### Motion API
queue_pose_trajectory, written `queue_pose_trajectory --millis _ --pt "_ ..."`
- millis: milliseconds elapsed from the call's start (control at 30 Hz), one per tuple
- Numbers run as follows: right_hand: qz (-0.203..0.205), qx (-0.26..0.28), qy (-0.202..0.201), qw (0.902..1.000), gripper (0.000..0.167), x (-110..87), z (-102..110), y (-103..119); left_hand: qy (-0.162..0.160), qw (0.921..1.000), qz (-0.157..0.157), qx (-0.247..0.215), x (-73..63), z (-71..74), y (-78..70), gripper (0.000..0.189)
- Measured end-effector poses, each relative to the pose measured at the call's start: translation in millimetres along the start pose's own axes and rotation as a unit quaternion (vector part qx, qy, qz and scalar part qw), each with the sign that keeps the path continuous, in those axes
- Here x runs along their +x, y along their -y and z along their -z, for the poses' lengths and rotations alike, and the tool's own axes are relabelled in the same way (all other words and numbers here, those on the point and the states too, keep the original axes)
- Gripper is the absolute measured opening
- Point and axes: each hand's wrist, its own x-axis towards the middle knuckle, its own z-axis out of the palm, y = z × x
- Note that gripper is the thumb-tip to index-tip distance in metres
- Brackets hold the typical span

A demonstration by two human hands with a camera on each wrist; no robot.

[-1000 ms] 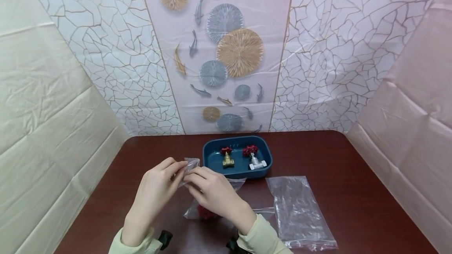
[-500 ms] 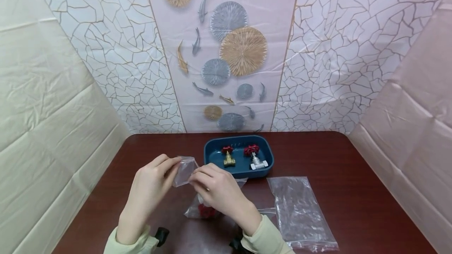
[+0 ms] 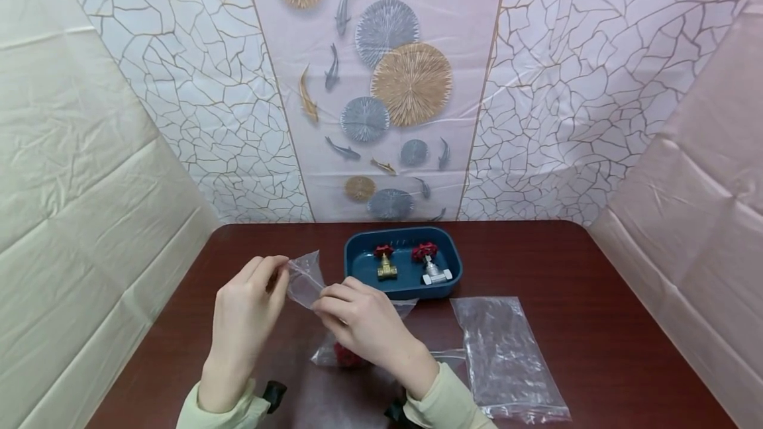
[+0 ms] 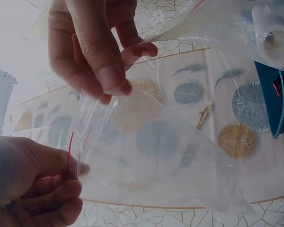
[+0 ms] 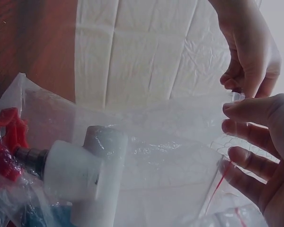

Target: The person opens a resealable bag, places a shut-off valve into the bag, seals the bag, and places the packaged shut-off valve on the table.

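My left hand (image 3: 244, 313) pinches one edge of a small clear zip bag (image 3: 305, 281), thumb against fingers. Opposite it, my right hand (image 3: 371, 324) pinches another part of the same bag, so the plastic spans the gap between the hands. In the left wrist view the bag's red zip line shows beside the left thumb. From the right hand's fingers hangs a second clear bag, seen in the right wrist view, with a white valve (image 5: 97, 175) inside. Its red handwheel (image 5: 9, 142) is wrapped in the plastic. The right hand partly hides this bag in the head view.
Behind the hands stands a blue tray (image 3: 429, 291) with a brass valve (image 3: 386, 270) and a silver valve (image 3: 434, 273), both red-wheeled. A flat clear zip bag (image 3: 507, 356) lies on the right of the brown table (image 3: 596, 323). Part of another bag's edge shows beside it.
My left hand has moved left, away from the right hand. The small bag, bunched between the fingers at first, is now spread out. The right hand has barely moved.
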Motion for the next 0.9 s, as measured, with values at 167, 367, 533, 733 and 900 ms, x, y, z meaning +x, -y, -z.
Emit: queue_pose_trajectory --millis 167,367,533,733,900 --pt "-0.017 0.026 0.01 0.9994 0.009 -1.7 0 0 0.002 1.0 -0.001 0.002 -0.7 1.2 0.6 0.016" --pt "-0.042 0.053 0.025 0.9974 0.009 -3.7 1 -1 0.02 0.9996 -0.021 -0.007 -1.3 -0.3 0.2 0.017" --pt "-0.046 0.065 0.017 0.9967 0.01 -3.6 5 -3 0.022 0.9991 -0.033 -0.013 -0.3 -5.6 -0.4 0.017" --pt "-0.045 0.075 0.004 0.9962 0.011 -2.1 16 -6 0.025 0.9991 -0.033 -0.014 -0.6 -8.5 0.5 0.017" --pt "-0.057 0.088 -0.006 0.9945 0.013 -3.0 30 -11 0.023 0.9992 -0.03 -0.011 -2.3 -10.3 2.7 0.017"
